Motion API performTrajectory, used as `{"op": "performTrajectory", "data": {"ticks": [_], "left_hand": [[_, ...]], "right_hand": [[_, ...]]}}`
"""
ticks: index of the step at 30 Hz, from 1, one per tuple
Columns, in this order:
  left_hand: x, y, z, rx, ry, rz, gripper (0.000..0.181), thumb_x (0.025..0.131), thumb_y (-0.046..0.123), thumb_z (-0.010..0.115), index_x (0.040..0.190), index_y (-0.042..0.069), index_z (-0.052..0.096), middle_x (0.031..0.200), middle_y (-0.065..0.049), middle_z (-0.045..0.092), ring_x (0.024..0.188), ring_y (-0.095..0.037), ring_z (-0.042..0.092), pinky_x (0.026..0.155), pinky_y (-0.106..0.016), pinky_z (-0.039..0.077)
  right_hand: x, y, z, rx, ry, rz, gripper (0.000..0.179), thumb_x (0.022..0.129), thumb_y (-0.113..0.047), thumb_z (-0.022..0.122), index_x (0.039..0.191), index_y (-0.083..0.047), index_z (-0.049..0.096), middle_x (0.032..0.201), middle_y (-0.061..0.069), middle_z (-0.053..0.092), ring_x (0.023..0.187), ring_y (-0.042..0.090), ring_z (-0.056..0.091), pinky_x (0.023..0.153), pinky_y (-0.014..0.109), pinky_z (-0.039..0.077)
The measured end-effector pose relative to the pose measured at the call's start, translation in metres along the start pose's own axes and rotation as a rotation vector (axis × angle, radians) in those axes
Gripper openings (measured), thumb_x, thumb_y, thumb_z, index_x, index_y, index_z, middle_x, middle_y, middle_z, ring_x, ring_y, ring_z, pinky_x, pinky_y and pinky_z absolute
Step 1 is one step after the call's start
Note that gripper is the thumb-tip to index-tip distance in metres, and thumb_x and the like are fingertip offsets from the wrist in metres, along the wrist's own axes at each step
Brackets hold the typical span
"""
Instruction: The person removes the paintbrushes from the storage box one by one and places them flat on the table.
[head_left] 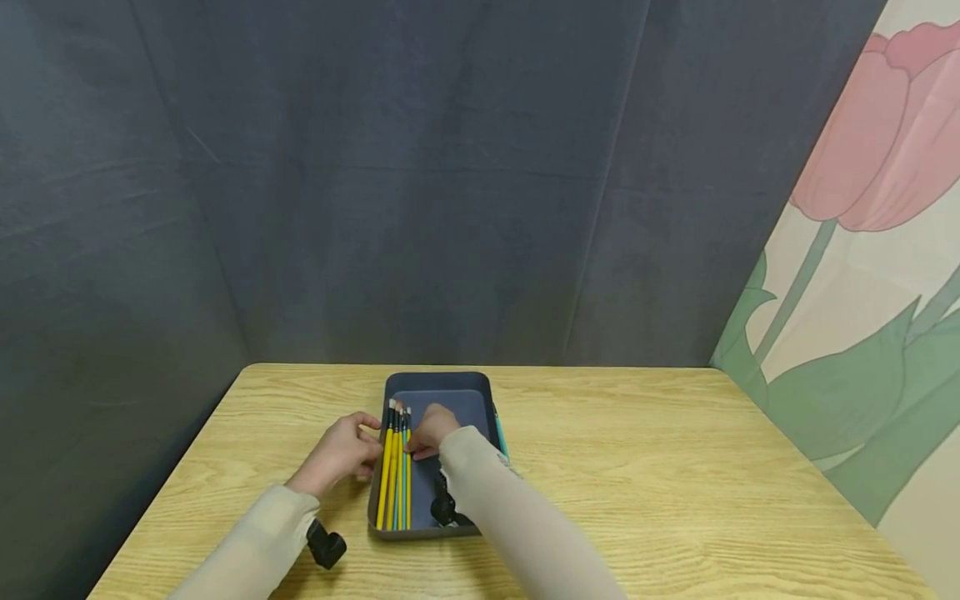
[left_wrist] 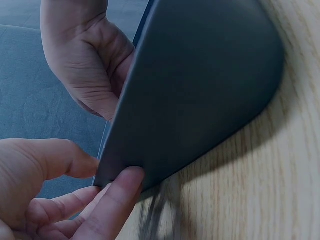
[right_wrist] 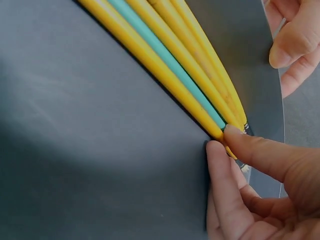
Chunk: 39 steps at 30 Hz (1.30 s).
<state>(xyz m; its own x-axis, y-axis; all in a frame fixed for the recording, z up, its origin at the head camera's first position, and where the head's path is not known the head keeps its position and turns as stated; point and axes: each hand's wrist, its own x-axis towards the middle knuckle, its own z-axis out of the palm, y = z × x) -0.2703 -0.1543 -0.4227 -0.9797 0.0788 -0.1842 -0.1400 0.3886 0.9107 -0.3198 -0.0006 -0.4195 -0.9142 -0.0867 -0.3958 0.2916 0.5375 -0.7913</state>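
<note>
The right hand (head_left: 435, 431) has thumb and fingertips pinched on the rightmost yellow paintbrush (right_wrist: 150, 65), toward its far, bristle end; the thumb tip is also very close to the end of the teal paintbrush (right_wrist: 165, 55) just left of it. From this hand the brush lies to the left and near, its long axis running near to far, bristles at the far end. The other yellow paintbrushes (head_left: 386, 483) lie alongside in much the same direction, close together by the left wall of the dark tray (head_left: 465, 400).

The left hand (head_left: 345, 450) grips that wall from outside, thumb at the rim and fingers against the outer face. The right hand is the nearer to the pinched brush; the wall and the other brushes lie between it and the left hand, so they would hinder a leftward shift, while the tray floor spreads to the right.

Just outside the tray's right wall is a slim teal object (head_left: 502, 437), partly hidden by the right sleeve (head_left: 525, 517). All this stands on the wooden tabletop (head_left: 675, 500), with a dark curtain (head_left: 420, 183) beyond its far edge.
</note>
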Motion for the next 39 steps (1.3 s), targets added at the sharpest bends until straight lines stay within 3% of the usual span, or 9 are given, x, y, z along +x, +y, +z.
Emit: {"op": "performTrajectory", "data": {"ticks": [14, 39], "left_hand": [[0.0002, 0.0013, -0.0004, -0.001, 0.0, 0.001, 0.043, 0.08, -0.009, 0.056, 0.122, -0.009, 0.047, 0.092, -0.019, 0.061, 0.07, -0.021, 0.062, 0.056, -0.037, 0.056], [-0.0012, 0.0019, -0.0002, 0.003, -0.005, -0.003, 0.042, 0.08, -0.008, 0.056, 0.121, -0.008, 0.048, 0.092, -0.019, 0.061, 0.069, -0.02, 0.061, 0.056, -0.037, 0.056]], "right_hand": [[-0.002, -0.0046, -0.0027, -0.033, -0.009, 0.029, 0.007, 0.077, 0.011, 0.07, 0.077, 0.006, 0.066, 0.067, 0.012, 0.063, 0.059, 0.019, 0.067, 0.062, 0.03, 0.059], [0.0038, -0.004, 0.0034, -0.085, -0.005, 0.033, 0.012, 0.074, 0.011, 0.071, 0.072, 0.003, 0.062, 0.065, 0.011, 0.06, 0.052, 0.018, 0.064, 0.055, 0.027, 0.058]]}}
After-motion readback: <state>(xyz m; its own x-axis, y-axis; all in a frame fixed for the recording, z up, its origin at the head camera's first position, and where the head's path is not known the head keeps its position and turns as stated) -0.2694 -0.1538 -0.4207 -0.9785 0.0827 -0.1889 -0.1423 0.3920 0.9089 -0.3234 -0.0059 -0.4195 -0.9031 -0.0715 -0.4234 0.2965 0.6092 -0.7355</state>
